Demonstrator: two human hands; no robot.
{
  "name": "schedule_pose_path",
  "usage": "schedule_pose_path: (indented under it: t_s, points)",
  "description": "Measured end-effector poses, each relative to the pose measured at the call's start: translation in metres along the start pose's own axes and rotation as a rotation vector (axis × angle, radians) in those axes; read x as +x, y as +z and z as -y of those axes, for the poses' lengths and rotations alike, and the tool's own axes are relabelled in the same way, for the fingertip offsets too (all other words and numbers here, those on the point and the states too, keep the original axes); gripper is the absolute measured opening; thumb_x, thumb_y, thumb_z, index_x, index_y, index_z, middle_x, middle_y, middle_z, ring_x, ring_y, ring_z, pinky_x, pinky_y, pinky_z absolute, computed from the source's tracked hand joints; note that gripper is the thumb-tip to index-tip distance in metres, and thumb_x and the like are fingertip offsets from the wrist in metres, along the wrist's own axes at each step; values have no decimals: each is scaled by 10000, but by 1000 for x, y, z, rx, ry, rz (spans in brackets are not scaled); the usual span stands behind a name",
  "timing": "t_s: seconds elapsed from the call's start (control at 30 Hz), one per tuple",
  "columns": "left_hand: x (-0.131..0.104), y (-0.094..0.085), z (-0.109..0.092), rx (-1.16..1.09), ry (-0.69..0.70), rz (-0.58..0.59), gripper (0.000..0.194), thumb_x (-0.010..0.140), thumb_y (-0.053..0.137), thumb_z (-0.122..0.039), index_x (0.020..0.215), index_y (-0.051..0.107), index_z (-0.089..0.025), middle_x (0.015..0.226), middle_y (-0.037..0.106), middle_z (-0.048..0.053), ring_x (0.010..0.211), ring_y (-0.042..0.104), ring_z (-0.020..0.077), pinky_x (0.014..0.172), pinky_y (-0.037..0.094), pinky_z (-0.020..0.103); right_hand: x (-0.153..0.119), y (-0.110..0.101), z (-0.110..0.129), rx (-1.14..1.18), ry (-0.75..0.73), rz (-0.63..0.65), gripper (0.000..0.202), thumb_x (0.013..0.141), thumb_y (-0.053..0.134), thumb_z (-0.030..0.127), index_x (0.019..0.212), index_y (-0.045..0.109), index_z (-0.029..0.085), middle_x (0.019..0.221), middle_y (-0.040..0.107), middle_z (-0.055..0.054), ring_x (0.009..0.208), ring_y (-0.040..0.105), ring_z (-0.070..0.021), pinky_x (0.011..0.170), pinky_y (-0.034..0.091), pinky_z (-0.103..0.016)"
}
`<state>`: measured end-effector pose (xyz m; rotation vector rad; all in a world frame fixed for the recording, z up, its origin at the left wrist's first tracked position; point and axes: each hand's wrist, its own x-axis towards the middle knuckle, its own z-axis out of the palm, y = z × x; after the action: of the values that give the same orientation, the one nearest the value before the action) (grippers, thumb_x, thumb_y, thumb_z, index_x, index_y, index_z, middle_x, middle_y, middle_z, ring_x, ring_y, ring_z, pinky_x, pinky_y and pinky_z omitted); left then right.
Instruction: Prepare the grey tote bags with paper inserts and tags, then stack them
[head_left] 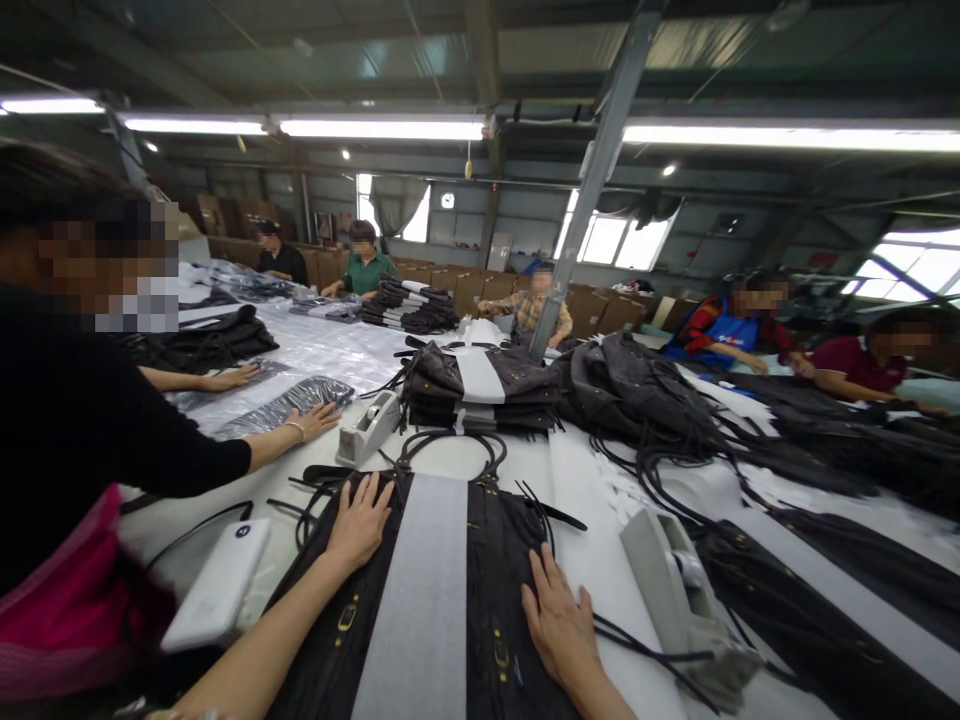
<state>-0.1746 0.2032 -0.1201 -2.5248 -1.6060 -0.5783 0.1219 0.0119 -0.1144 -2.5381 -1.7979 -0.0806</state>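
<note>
A black handbag (491,560) with gold-coloured buckles lies flat on the white table in front of me, its looped handles pointing away. Down its middle runs a wide strip of white paper (416,590). My left hand (361,522) rests flat on the bag's upper left part, fingers stretched out. On the right edge of the bag lies my right hand (559,615), its fingers spread. Neither hand grips anything. Just beyond the handles stands a stack of folded black bags (435,385) with white paper bands.
A grey tape dispenser (367,428) stands beyond my left hand, another tape dispenser (675,590) to my right. A white power bank (217,585) with a cable lies at left. A co-worker's hand (311,422) presses a plastic-wrapped bag (289,405). More bags (810,600) lie at right.
</note>
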Motion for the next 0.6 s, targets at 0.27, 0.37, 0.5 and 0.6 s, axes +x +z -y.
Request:
schedule_pose_path:
  t_s: [0.27,0.37,0.5,0.6]
  points:
    - [36,-24,-7,-43,310,272,381,847,429,-150,1204,533,-229,1265,563,115,1243,441,275,1099,133,556,1,1,-1,-6,10,11,531,921,247,302,1442,303,215,1540,175,-48,1342,335,-230,1054,254,-550]
    - [34,-36,-1,-17,281,304,206,875,455,-235,1002,613,-200,1036,655,132,1084,558,286,1041,263,514,1,2,-1,-6,6,-5,529,923,248,309,1440,309,215,1539,178,-44,1337,343,-227,1053,257,-544]
    - [8,-49,7,16,278,395,250,910,395,-297,958,619,-196,851,690,129,886,646,285,881,412,443,0,2,-2,-6,-3,-22,528,923,235,303,1438,312,216,1539,178,-32,1337,340,-222,1051,256,-550]
    - [-14,-59,12,44,253,452,301,925,326,-284,1001,605,-199,840,693,131,821,665,283,774,462,413,1,3,-2,-1,-9,-20,532,922,230,307,1439,311,209,1539,181,-40,1336,339,-228,1049,256,-556]
